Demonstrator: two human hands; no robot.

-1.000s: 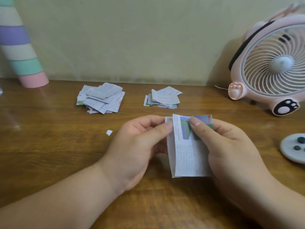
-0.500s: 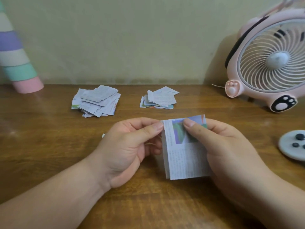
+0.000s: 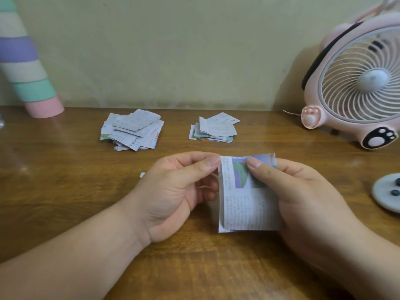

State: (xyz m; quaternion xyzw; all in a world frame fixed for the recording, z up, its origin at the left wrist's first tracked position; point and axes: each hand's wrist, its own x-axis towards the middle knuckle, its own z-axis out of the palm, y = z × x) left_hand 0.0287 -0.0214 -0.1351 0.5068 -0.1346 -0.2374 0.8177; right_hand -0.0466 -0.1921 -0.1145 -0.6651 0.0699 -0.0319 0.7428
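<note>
Paper (image 3: 244, 204) pinched between both hands (image 3: 177, 191) (image 3: 303, 195).

Left hand (image 3: 173, 191), right hand (image 3: 303, 198) side by side, fingers (image 3: 201, 169) pinching.

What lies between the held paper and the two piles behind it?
Nothing visible: only table separates the paper, pinched by the left hand and right hand, from the left pile and right pile. A tiny scrap lies further left.

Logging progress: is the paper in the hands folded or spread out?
Folded. The printed paper shows a second layer peeking along its left and bottom edges; the left hand and right hand pinch its top.
</note>
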